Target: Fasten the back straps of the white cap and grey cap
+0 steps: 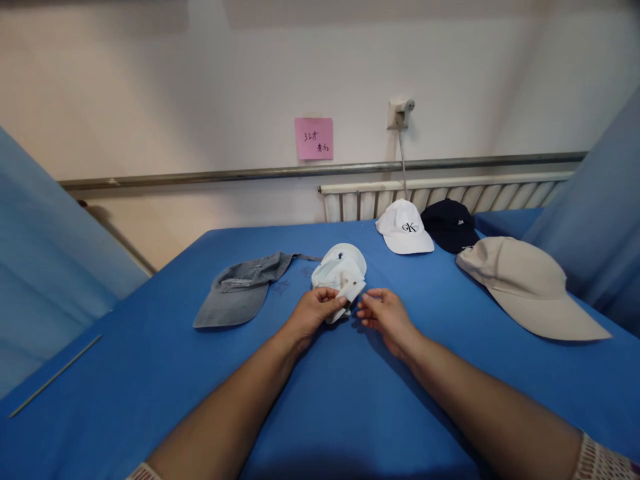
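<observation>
A small white cap with a tiny dark emblem lies upside down on the blue table. My left hand is closed on its back strap, pinching it at the near edge. My right hand sits just right of the strap with fingers curled and pinched at the strap's end, thumb touching it.
A grey cap lies to the left. A white cap with a logo, a dark navy cap and a large beige cap lie at the back right. A radiator and pink note are on the wall.
</observation>
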A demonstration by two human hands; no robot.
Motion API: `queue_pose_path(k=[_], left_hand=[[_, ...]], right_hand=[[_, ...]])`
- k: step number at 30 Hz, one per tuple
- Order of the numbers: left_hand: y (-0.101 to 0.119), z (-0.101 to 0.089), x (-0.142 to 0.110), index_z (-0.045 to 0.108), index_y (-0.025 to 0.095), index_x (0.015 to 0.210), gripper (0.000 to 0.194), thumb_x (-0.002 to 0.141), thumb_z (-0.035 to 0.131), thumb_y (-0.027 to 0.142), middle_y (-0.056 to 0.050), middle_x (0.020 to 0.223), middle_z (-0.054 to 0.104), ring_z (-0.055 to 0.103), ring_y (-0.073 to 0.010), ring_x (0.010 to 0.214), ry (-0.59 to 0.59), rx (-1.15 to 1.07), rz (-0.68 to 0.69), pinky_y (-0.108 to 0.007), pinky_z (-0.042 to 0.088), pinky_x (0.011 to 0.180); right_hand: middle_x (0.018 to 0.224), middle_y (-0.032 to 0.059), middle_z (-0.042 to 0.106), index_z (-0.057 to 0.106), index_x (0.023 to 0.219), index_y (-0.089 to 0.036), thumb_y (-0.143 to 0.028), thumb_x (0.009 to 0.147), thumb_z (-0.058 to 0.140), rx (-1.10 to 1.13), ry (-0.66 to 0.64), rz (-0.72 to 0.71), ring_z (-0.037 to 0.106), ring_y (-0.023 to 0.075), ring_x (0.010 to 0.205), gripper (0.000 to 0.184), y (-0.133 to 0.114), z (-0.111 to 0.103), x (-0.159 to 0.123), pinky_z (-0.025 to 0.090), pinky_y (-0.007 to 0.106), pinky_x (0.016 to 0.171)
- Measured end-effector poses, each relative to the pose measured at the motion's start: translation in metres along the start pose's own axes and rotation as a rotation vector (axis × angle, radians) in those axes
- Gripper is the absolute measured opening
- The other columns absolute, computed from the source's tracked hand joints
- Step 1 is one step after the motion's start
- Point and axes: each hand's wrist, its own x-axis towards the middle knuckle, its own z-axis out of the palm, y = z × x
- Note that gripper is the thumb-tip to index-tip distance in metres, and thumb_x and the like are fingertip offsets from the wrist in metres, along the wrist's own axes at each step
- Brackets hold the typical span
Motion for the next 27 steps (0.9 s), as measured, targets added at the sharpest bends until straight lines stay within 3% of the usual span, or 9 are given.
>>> queue_pose_path(k=[4, 12, 19, 23, 27], left_hand=[[0.0, -0.001, 0.0, 0.065, 0.013, 0.075, 0.034, 0.06, 0.084, 0.036, 0.0, 0.062, 0.061, 0.049, -0.0076, 0.05, -0.009, -0.026, -0.02, -0.02, 0.036, 0.049], [-0.002, -0.003, 0.002, 0.066, 0.012, 0.076, 0.034, 0.058, 0.085, 0.035, -0.001, 0.066, 0.062, 0.051, -0.0083, 0.054, -0.029, -0.021, -0.012, -0.021, 0.037, 0.052], [-0.003, -0.008, 0.004, 0.066, 0.012, 0.079, 0.036, 0.06, 0.085, 0.036, -0.002, 0.069, 0.064, 0.054, -0.0093, 0.058, -0.071, -0.02, -0.028, -0.022, 0.038, 0.057], [-0.004, -0.009, 0.005, 0.067, 0.011, 0.08, 0.036, 0.06, 0.085, 0.036, -0.002, 0.071, 0.064, 0.053, -0.009, 0.059, -0.067, 0.009, -0.022, -0.022, 0.038, 0.058], [-0.003, -0.008, 0.005, 0.067, 0.011, 0.079, 0.036, 0.059, 0.085, 0.035, -0.002, 0.071, 0.064, 0.052, -0.0092, 0.059, -0.063, 0.01, -0.02, -0.022, 0.037, 0.057]], right_hand=[[0.065, -0.0008, 0.061, 0.064, 0.076, -0.017, -0.032, 0.065, 0.076, -0.009, -0.123, 0.092, 0.053, 0.0083, 0.052, 0.023, -0.003, -0.002, -0.007, 0.038, 0.02, 0.045], [0.065, 0.0, 0.063, 0.064, 0.071, -0.016, -0.04, 0.054, 0.087, 0.01, -0.209, -0.013, 0.055, 0.0104, 0.056, 0.037, 0.001, -0.002, -0.001, 0.04, 0.022, 0.05], [0.072, 0.0022, 0.068, 0.067, 0.076, -0.015, -0.038, 0.054, 0.087, -0.032, -0.309, -0.047, 0.062, 0.0127, 0.062, 0.038, -0.002, -0.008, 0.005, 0.046, 0.026, 0.06], [0.056, -0.0006, 0.063, 0.062, 0.068, -0.016, -0.043, 0.057, 0.083, -0.239, -0.193, -0.104, 0.057, 0.0122, 0.049, 0.036, -0.004, -0.008, 0.006, 0.041, 0.025, 0.05], [0.051, -0.0032, 0.059, 0.061, 0.068, -0.017, -0.046, 0.061, 0.08, -0.24, -0.098, -0.158, 0.053, 0.0104, 0.045, 0.035, -0.007, -0.009, 0.005, 0.039, 0.023, 0.046]])
